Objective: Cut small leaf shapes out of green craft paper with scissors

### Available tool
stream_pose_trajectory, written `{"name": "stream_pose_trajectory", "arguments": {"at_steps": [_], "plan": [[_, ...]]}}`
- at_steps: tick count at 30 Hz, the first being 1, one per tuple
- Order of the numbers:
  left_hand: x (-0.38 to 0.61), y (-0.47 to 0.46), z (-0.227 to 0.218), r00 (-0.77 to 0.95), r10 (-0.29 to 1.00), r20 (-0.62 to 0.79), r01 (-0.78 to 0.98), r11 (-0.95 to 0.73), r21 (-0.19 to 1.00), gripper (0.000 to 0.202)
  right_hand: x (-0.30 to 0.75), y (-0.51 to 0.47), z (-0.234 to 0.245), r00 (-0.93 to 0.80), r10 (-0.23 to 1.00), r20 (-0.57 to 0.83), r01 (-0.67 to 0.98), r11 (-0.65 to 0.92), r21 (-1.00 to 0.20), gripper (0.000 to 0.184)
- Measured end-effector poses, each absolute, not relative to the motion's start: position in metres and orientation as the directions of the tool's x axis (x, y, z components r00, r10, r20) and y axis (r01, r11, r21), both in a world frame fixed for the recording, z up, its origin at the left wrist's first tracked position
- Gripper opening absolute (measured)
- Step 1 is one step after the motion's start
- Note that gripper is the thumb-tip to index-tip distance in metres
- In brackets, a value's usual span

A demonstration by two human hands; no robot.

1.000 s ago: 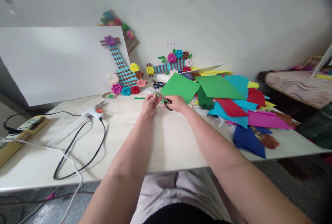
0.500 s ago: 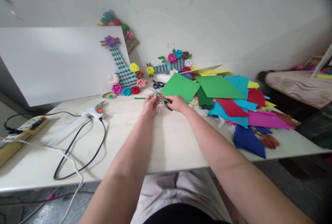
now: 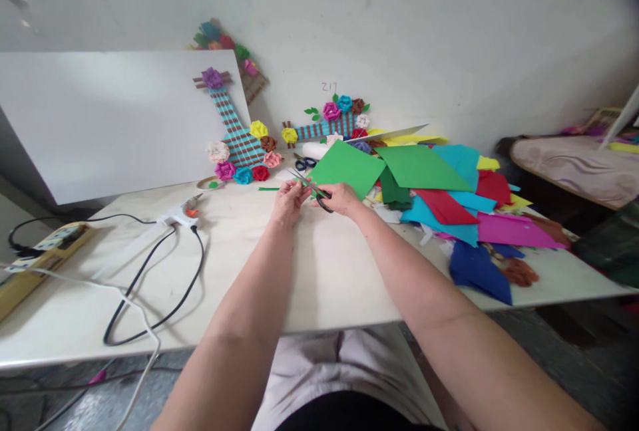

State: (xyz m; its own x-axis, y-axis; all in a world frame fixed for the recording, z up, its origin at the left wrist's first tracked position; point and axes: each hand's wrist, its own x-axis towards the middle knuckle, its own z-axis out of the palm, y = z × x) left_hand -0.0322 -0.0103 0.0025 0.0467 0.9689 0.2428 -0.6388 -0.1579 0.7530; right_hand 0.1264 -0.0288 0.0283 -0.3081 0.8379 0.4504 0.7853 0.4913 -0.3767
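My right hand [image 3: 338,199] is closed around the dark handles of a pair of scissors [image 3: 324,202]. The blades point away to the left and reach over the fingertips of my left hand [image 3: 290,201]. Those fingers are pinched together on a small piece of green paper, mostly hidden by the fingers and blades. Just beyond both hands lies a green sheet [image 3: 349,168]. A thin green strip [image 3: 268,189] rests left of my left hand. Behind it is a second pair of scissors [image 3: 305,163] with dark blue handles.
Coloured sheets and scraps [image 3: 444,208] cover the table's right side. A glue gun [image 3: 178,215] with looping cords and a power strip [image 3: 50,255] occupy the left. Flower-trimmed guitar shapes [image 3: 234,125] stand at the back by a white board [image 3: 110,118].
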Motion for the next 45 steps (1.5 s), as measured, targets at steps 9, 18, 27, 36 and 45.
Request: {"name": "stream_pose_trajectory", "arguments": {"at_steps": [9,18,27,36,45], "plan": [[-0.0337,-0.0091,0.0016,0.037,0.973,0.227,-0.625,-0.155,0.765,0.015,0.1272,-0.0268,0.0239,-0.306,0.83,0.467,0.792,0.494,-0.36,0.03],[-0.0337,-0.0087,0.0003,0.063,0.97,0.234,-0.61,-0.149,0.778,0.017,0.1283,-0.0272,0.0236,-0.301,0.838,0.455,0.805,0.479,-0.349,0.033],[-0.0337,-0.0043,-0.0035,0.075,0.962,0.263,-0.62,-0.161,0.768,0.018,0.1265,-0.0282,0.0252,-0.291,0.846,0.447,0.829,0.457,-0.324,0.032],[-0.0349,-0.0037,-0.0042,0.069,0.961,0.269,-0.619,-0.17,0.767,0.02,0.1271,-0.029,0.0259,-0.294,0.835,0.465,0.82,0.47,-0.327,0.031],[-0.0332,-0.0072,-0.0002,0.042,0.974,0.224,-0.615,-0.152,0.774,0.016,0.1266,-0.0268,0.0246,-0.305,0.829,0.468,0.824,0.476,-0.308,0.031]]}}
